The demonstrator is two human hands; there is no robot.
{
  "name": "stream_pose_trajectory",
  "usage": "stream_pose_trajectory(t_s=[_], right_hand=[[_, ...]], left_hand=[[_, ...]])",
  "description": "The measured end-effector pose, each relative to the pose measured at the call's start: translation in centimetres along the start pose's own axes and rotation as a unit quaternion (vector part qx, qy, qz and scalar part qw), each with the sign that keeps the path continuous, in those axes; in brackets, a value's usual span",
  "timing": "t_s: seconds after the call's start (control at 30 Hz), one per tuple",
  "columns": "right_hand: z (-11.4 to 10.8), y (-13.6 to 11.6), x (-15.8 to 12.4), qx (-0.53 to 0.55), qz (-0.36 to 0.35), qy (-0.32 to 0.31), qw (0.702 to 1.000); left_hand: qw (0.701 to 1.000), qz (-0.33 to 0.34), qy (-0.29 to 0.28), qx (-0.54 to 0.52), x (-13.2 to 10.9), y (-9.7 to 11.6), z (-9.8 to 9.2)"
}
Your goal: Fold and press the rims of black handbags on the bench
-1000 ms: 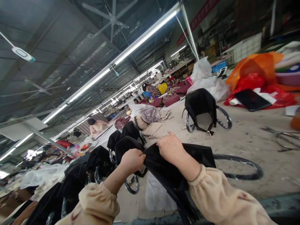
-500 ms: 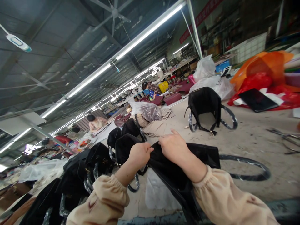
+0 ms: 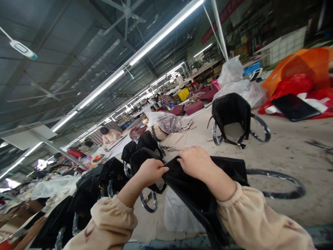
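- Our left hand [image 3: 152, 171] is pinching the top edge of the black bag [image 3: 229, 170], fingers clenched tight on the soft dark material.
- Our right hand [image 3: 194, 162] is gripping the same edge just beside the left, fingers hooked over the rim, knuckles up.
- We are wearing beige sleeves [image 3: 249, 215] with gathered elastic cuffs.
- We are seeing the black bag lying flat and slack on the grey table [image 3: 286, 146], right in front of us, matte and floppy; the tabletop is looking scuffed and dusty.
- Its long looped handle [image 3: 275, 194] is trailing to the right across the table, wrapped in shiny clear film.
- A translucent plastic pouch [image 3: 179, 215] is lying under the bag's near side, slightly crinkled.
- A second bag [image 3: 230, 111], also black and boxy, is standing upright farther back, with round film-wrapped handles drooping at its sides.
- More dark bags [image 3: 111, 177] are crowding in a row to our left, touching one another.
- White plastic sacks [image 3: 234, 76] and orange and red plastic bags [image 3: 299, 69] are piling up at the far right, crumpled and glossy.
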State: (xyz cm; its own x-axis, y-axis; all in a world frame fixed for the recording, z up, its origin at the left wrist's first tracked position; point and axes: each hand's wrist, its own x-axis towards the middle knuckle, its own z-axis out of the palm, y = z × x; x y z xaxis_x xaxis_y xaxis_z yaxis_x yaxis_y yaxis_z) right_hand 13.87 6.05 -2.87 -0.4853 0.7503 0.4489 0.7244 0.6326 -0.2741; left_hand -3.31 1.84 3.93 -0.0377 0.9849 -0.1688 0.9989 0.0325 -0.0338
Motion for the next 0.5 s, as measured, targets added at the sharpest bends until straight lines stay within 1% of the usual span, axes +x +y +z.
stream_pose_trajectory(t_s=[0.1,0.2,0.3,0.37,0.5], right_hand=[[0.0,0.0,0.1,0.002,-0.012,-0.001,1.000],[0.1,-0.1,0.1,0.007,-0.032,0.005,0.999],[0.4,-0.2,0.1,0.009,-0.034,0.014,0.999],[0.5,-0.2,0.0,0.008,-0.024,0.018,1.000],[0.5,-0.6,-0.2,0.003,0.001,0.007,1.000]], left_hand=[[0.996,-0.004,0.032,0.089,0.1,0.8,0.6],[0.990,-0.016,0.049,0.129,0.1,1.3,1.3],[0.988,-0.025,0.058,0.144,-0.1,1.4,1.5],[0.988,-0.022,0.055,0.142,-0.3,1.2,1.2],[0.993,0.007,0.012,0.113,0.4,0.9,0.4]])
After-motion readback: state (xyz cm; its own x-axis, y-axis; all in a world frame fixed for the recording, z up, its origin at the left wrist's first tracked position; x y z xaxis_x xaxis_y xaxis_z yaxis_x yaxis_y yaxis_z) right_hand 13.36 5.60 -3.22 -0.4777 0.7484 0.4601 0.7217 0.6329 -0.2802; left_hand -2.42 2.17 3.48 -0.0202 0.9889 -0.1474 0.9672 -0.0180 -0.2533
